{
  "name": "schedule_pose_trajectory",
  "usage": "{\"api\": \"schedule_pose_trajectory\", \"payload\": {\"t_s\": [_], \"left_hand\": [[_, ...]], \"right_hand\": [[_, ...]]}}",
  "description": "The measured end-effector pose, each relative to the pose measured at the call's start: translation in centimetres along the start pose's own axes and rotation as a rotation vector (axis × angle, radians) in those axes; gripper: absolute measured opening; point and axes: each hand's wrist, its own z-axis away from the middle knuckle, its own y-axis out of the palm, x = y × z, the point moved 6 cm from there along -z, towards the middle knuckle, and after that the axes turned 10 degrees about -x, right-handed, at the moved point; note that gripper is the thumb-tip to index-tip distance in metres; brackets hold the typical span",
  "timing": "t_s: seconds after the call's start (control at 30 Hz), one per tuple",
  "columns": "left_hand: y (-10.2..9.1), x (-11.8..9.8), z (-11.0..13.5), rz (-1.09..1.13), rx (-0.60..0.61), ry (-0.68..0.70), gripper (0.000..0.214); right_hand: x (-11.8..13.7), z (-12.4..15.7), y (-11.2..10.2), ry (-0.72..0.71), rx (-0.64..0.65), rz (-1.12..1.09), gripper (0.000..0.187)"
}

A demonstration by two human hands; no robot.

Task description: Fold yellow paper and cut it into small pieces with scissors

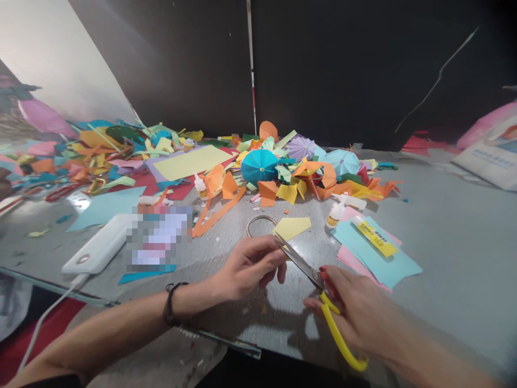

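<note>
I had R hand [355, 310] clenched on yellow-handled scissors [301, 261], steel blades toward 10 o'clock; L hand [248, 268] curled near tips, grip unclear; smooth paper scrap [291, 227] at 12 o'clock.

A pixelated patch [157, 238] hides whatever lies beside the power bank [99, 242]. The fingers of the left hand [250, 268] hide anything pinched near the tips of the scissors [301, 261]. The right hand [355, 307] covers part of the yellow handles. A printed bag [490, 153] runs off the right edge, its lettering too blurred to read.
</note>
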Motion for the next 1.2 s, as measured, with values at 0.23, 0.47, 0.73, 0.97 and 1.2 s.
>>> {"api": "schedule_pose_trajectory", "payload": {"t_s": [0.23,0.47,0.73,0.97,1.2], "left_hand": [[0.0,0.0,0.0,0.017,0.01,0.0,0.039],[-0.1,0.3,0.0,0.025,0.009,-0.015,0.04],[-0.1,0.5,0.0,0.017,-0.006,-0.049,0.042],[0.0,0.5,-0.1,0.042,-0.032,-0.081,0.037],[0.1,0.5,0.2,0.029,-0.018,-0.099,0.035]], "right_hand": [[0.2,0.0,-0.2,-0.018,-0.033,0.022,0.05],[0.1,0.1,-0.1,-0.008,-0.044,0.037,0.048],[-0.2,-0.1,-0.2,0.013,-0.042,0.055,0.05],[-0.4,-0.3,-0.2,0.035,-0.075,0.022,0.051],[-1.6,-0.6,0.2,0.133,-0.02,-0.097,0.043]]}}
